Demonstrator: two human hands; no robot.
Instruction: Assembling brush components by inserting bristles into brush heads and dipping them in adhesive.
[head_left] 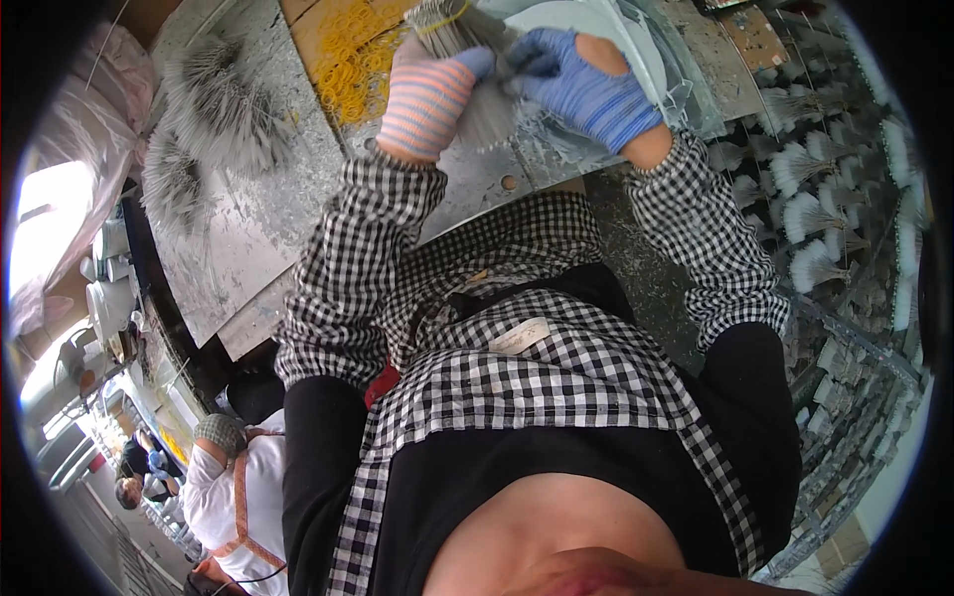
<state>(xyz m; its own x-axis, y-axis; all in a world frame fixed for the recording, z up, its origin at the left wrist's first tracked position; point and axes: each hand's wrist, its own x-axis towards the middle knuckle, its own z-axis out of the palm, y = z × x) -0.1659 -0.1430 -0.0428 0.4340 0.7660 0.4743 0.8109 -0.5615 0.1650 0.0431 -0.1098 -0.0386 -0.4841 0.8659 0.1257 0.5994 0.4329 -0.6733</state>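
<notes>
A bundle of thin grey strands (487,117), tied near its upper end with a yellow rubber band (443,20), is held over the metal worktop. My left hand (427,99), in a pink-and-white striped glove with a blue thumb, wraps around it from the left. My right hand (586,89), in a blue striped glove with a hole on its back, has its fingers curled together against the bundle's right side. Its fingertips are partly hidden among the strands. Many loose yellow rubber bands (353,65) lie on a board just beyond my left hand.
More grey strand bundles (224,104) lie on the worktop (224,283) at the left. A white basin (646,45) stands beyond my right hand. Racks with white-tipped tufts (810,219) fill the right side. A person in white (238,487) is at the lower left.
</notes>
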